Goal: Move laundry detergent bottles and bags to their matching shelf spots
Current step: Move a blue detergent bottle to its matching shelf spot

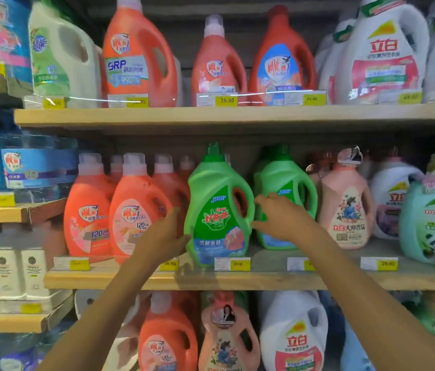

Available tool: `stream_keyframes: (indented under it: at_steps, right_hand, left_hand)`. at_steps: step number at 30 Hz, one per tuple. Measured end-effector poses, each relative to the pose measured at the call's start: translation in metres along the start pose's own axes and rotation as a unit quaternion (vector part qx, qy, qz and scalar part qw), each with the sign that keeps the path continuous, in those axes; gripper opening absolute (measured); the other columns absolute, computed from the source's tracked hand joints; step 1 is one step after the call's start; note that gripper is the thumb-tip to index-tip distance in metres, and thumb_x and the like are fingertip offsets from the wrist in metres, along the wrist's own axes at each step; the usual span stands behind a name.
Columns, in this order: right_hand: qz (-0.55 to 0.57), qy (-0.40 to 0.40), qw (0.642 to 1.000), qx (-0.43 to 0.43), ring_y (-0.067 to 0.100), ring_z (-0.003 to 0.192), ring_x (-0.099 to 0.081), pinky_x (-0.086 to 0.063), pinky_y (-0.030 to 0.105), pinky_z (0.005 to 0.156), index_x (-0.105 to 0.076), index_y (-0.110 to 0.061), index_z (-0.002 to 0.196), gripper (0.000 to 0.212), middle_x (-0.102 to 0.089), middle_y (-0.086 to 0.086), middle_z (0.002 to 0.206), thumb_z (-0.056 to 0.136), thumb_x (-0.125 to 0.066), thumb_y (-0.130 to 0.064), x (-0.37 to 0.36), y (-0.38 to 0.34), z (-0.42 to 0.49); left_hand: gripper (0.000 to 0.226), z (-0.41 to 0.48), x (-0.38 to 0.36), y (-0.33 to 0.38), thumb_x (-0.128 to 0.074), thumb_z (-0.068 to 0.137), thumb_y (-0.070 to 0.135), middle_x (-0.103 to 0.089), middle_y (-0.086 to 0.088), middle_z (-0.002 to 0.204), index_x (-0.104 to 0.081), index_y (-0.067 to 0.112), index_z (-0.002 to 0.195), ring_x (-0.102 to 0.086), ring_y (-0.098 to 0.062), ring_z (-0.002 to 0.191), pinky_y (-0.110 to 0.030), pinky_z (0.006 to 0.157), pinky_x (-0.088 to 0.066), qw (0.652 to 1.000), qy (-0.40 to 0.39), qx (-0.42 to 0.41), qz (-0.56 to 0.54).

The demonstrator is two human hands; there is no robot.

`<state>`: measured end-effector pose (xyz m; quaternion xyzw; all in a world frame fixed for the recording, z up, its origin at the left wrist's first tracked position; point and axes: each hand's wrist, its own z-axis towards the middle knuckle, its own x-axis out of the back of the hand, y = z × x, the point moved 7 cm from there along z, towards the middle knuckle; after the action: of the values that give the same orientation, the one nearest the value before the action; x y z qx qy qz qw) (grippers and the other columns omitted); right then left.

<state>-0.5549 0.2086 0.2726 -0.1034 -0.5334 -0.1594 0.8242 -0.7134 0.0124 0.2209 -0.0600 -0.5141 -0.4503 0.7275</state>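
A green detergent bottle (217, 207) stands upright at the front of the middle shelf (264, 281), over a yellow price tag. My left hand (167, 236) presses flat against its lower left side. My right hand (278, 215) lies against its right side by the handle, fingers spread. Both hands hold the bottle between them. A second green bottle (286, 188) stands just behind and to the right, partly hidden by my right hand.
Orange bottles (133, 210) crowd the shelf left of the green one. A pink bottle (346, 207), a white bottle and a mint panda bottle (433, 220) stand to the right. The shelves above and below are full of bottles; boxes sit on the left unit.
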Motion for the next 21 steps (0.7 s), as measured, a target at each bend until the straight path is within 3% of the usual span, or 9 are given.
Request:
stream_keyframes:
  at_steps: [6, 12, 17, 21]
  right_hand:
    - [0.077, 0.050, 0.995, 0.030, 0.036, 0.127, -0.045, -0.045, 0.048, 0.101, -0.037, -0.018, 0.145, 0.068, -0.045, 0.014, 0.135, 0.089, -0.067, -0.042, -0.001, 0.009, 0.062]
    - [0.080, 0.076, 0.992, 0.056, 0.038, 0.131, -0.041, -0.042, 0.049, 0.104, -0.018, -0.020, 0.155, 0.092, -0.037, 0.013, 0.142, 0.085, -0.068, -0.053, -0.016, 0.007, 0.109]
    - [0.107, 0.018, 0.993, 0.054, 0.041, 0.138, -0.035, -0.038, 0.053, 0.109, 0.006, -0.031, 0.157, 0.126, -0.024, 0.016, 0.155, 0.068, -0.076, -0.068, -0.037, 0.003, 0.133]
    - [0.187, 0.002, 0.981, 0.056, 0.038, 0.137, -0.039, -0.038, 0.050, 0.110, 0.010, -0.039, 0.154, 0.136, -0.026, 0.013, 0.149, 0.059, -0.085, -0.063, -0.049, 0.004, 0.141]
  left_hand:
    - [0.095, 0.037, -0.031, -0.013, -0.077, 0.086, 0.033, -0.047, -0.015, 0.151, -0.018, 0.013, 0.157, -0.047, -0.033, 0.137, -0.040, 0.102, -0.042, 0.996, 0.033, 0.000, -0.077]
    - [0.112, 0.056, -0.061, -0.034, -0.084, 0.075, 0.044, -0.044, -0.005, 0.155, -0.011, 0.024, 0.158, -0.046, -0.026, 0.139, -0.040, 0.109, -0.042, 0.993, 0.047, -0.006, -0.105]
    - [0.116, 0.065, -0.074, -0.040, -0.084, 0.065, 0.058, -0.053, 0.011, 0.144, -0.011, 0.042, 0.154, -0.053, -0.010, 0.130, -0.040, 0.108, -0.048, 0.983, 0.024, -0.032, -0.179]
    - [0.116, 0.072, -0.081, -0.036, -0.091, 0.068, 0.038, -0.053, 0.027, 0.132, -0.013, 0.037, 0.154, -0.055, 0.004, 0.125, -0.034, 0.108, -0.048, 0.969, 0.002, -0.060, -0.238]
